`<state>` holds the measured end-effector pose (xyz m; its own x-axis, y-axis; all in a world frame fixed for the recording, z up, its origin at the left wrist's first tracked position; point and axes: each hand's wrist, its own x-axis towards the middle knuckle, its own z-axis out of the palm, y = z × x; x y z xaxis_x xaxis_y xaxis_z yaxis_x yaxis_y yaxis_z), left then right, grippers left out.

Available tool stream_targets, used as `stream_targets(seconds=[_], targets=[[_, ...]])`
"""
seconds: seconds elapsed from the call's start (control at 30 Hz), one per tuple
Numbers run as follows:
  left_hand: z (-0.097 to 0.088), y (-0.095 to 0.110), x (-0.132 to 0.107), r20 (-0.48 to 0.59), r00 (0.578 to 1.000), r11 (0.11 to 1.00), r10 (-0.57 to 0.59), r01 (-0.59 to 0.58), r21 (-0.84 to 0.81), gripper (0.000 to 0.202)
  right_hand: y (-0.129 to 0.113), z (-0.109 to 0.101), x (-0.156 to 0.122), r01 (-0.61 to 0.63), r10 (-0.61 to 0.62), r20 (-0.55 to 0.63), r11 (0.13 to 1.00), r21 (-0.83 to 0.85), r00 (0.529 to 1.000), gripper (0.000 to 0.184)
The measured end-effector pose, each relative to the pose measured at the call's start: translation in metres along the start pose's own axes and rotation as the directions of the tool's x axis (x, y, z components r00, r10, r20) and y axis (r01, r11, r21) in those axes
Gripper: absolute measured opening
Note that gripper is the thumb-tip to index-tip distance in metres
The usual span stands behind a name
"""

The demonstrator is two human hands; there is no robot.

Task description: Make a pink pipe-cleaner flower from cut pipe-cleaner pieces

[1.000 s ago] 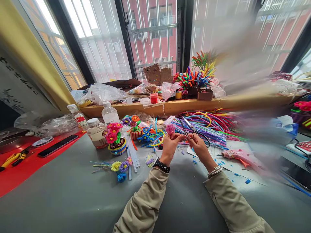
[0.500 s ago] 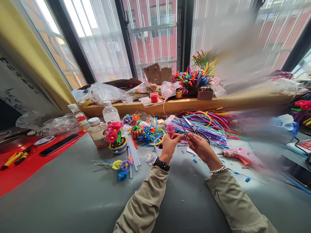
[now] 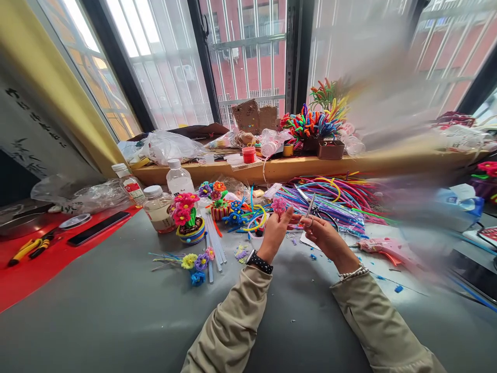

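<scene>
My left hand (image 3: 275, 234) is closed around a pink fuzzy-wire flower (image 3: 278, 205), whose bloom stands above the fingers. Just to its right, my right hand (image 3: 325, 239) grips a small pair of scissors (image 3: 311, 206) by the handles, blades pointing up. The fingertips of both hands are close together, and I cannot tell whether they touch. Behind the right hand lies a larger pair of scissors with black handles (image 3: 329, 217). A pile of coloured pipe cleaners (image 3: 349, 194) spreads beyond both hands.
Left of my hands stand a potted pink flower (image 3: 185, 210), loose finished flowers (image 3: 201, 261), clear glue sticks (image 3: 215, 243) and bottles (image 3: 158, 210). A pink glue gun (image 3: 384, 246) lies at the right. Yellow-handled pliers (image 3: 25, 251) and a phone (image 3: 99, 228) rest on red sheeting.
The small scissors in my right hand have turned, so their blades now point upright. My left fingers have spread a little around the flower. The view has shifted slightly.
</scene>
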<state>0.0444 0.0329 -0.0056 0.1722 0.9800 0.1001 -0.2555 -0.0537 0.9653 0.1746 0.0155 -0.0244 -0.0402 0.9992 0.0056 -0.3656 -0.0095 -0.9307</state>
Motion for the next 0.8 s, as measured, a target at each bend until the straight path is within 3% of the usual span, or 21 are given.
stream_targets(seconds=[0.1,0.2,0.5,0.57,0.67,0.8], targets=[[0.001,0.005,-0.002,0.077,0.996,0.999,0.035,-0.036,0.019,0.049,0.002,-0.001,0.003,0.108,-0.106,-0.118,0.994,0.008,0.987,0.026],[0.002,0.006,-0.004,0.11,0.993,0.998,0.047,-0.052,0.039,0.045,0.003,-0.003,0.005,0.167,-0.179,-0.169,0.982,-0.085,0.969,0.029],[0.004,-0.004,-0.003,0.386,0.921,0.977,-0.046,-0.038,0.209,0.049,0.002,0.0,0.001,0.248,-0.263,-0.078,0.956,-0.156,0.962,0.025],[0.002,-0.004,-0.002,0.383,0.922,0.969,-0.052,-0.046,0.241,0.049,0.0,0.0,0.0,0.252,-0.268,-0.088,0.954,-0.161,0.959,0.023],[-0.001,0.001,-0.001,0.272,0.962,0.962,0.026,-0.098,0.253,0.038,-0.002,0.0,-0.001,0.23,-0.255,-0.107,0.951,-0.209,0.961,0.023],[-0.004,0.006,-0.001,0.173,0.982,0.97,0.078,-0.114,0.213,0.029,-0.006,0.003,-0.004,0.207,-0.229,-0.03,0.923,-0.325,0.973,0.022]])
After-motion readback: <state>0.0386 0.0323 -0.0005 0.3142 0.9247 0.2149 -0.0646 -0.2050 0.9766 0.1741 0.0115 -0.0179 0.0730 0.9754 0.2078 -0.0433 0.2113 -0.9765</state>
